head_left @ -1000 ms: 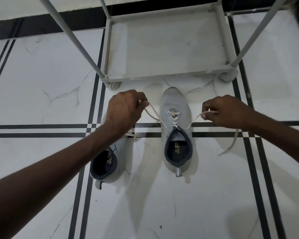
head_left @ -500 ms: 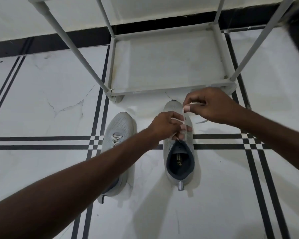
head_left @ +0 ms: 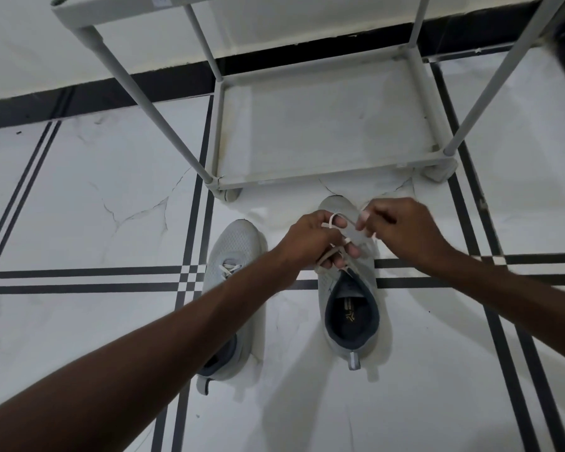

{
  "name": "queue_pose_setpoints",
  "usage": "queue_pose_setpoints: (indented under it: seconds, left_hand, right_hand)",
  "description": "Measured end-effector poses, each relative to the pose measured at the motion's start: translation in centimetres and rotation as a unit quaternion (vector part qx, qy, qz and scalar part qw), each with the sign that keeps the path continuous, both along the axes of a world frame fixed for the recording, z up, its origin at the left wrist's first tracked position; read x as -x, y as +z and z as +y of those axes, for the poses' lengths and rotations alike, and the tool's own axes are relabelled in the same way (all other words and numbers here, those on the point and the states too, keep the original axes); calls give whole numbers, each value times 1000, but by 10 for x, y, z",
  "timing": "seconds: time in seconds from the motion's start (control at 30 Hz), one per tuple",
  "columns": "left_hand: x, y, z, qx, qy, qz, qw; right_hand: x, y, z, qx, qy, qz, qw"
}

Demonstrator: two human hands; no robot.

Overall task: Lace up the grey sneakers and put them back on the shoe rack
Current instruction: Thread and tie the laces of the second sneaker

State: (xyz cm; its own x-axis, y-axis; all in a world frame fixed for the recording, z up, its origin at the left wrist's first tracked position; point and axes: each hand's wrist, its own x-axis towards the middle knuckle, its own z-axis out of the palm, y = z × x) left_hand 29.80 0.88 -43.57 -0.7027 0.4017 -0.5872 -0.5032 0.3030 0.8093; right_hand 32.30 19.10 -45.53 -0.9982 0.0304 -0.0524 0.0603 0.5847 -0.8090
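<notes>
1. Right sneaker (head_left: 351, 308) — stood on the floor (head_left: 79, 207) before the shoe rack (head_left: 323, 177), long axis toe-to-rack, heel toward the wearer.
2. Left sneaker (head_left: 234, 256) (partly under the forearm) lay alongside, angled slightly.
3. Left hand (head_left: 310, 243) and right hand (head_left: 402, 226) each pinched the lace (head_left: 338, 220) over the right sneaker.

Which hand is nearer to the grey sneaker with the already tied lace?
Left. The left hand works beside that grey sneaker, over the other sneaker; the right hand is beyond it.
</notes>
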Motion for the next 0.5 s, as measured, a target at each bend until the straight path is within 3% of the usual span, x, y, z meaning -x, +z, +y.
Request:
queue_pose_setpoints:
  seconds: [0.07, 0.13, 0.37, 0.5]
  left_hand:
    - [3, 3, -2, -5, 0, 6, 1000]
    - [7, 3, -5, -4, 4, 17, 1000]
    - [12, -4, -20, -7, -31, 73, 997]
    - [16, -8, -27, 13, -49, 98, 994]
  right_hand:
    - [-5, 3, -4, 102, 88, -134, 982]
    - [-4, 3, -4, 107, 137, -179, 968]
    - [-3, 4, 0, 42, 86, 9, 995]
    - [4, 19, -2, 106, 91, -16, 990]
